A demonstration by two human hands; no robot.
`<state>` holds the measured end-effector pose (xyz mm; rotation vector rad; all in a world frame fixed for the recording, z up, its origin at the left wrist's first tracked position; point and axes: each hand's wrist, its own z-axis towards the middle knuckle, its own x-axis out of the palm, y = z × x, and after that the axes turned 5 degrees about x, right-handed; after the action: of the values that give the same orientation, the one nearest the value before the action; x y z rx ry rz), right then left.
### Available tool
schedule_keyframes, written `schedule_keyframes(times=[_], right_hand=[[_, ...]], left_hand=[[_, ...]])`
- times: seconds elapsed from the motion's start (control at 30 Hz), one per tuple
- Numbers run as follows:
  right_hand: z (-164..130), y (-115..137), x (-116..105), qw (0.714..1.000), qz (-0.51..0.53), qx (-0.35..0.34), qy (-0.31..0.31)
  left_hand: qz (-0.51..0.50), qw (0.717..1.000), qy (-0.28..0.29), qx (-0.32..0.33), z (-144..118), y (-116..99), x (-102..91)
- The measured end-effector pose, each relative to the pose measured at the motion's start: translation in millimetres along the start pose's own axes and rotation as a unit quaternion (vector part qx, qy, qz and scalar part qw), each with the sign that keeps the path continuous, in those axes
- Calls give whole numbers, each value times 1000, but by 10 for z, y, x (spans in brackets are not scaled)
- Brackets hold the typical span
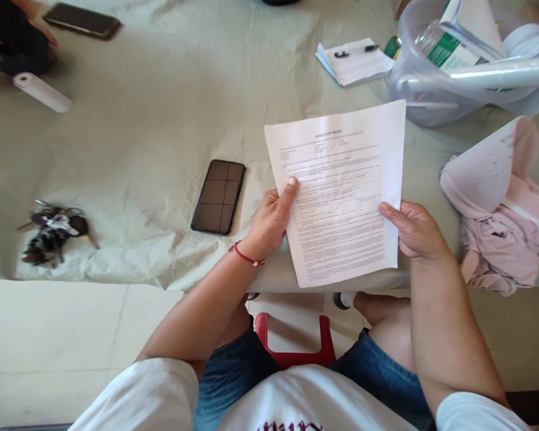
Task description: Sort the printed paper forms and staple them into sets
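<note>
Sitting over red stool (296,344) at cloth-covered worktop (139,137), holding printed sheet (341,191) upright above its near edge: left hand (269,221) and right hand (415,230) each pinching a side. Reading; next needing steady grip. Phone (218,196) lying beside.

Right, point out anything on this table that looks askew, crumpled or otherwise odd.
The pink cloth lies crumpled in a heap at the table's right edge, and the table cover is creased. The printed sheet is tilted only because both hands hold it.
</note>
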<state>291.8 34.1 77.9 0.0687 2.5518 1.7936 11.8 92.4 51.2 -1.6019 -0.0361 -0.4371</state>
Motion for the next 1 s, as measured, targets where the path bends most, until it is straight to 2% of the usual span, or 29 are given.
schedule_keyframes(times=[0.2, 0.27, 0.37, 0.5, 0.6, 0.77, 1.0], right_hand=[[92, -63, -6, 988, -13, -93, -126], [119, -99, -7, 984, -6, -109, -144], [129, -130, -25, 986, -1, -97, -138], [106, -118, -42, 990, -6, -65, -125], [93, -98, -30, 991, -5, -51, -123], [96, -88, 3, 992, 3, -24, -123], [105, -92, 2, 992, 33, 9, -123]], left_hand=[[-26, 998, 9, -56, -56, -1, 63], [-38, 997, 3, -71, -58, -8, 81], [-46, 997, -27, -62, -34, -4, 86], [-37, 993, -113, -3, 49, 26, 23], [-23, 987, -156, 20, 96, 38, -29], [-38, 986, -160, 40, 99, 12, -13], [-36, 988, -149, 33, 90, -55, -19]])
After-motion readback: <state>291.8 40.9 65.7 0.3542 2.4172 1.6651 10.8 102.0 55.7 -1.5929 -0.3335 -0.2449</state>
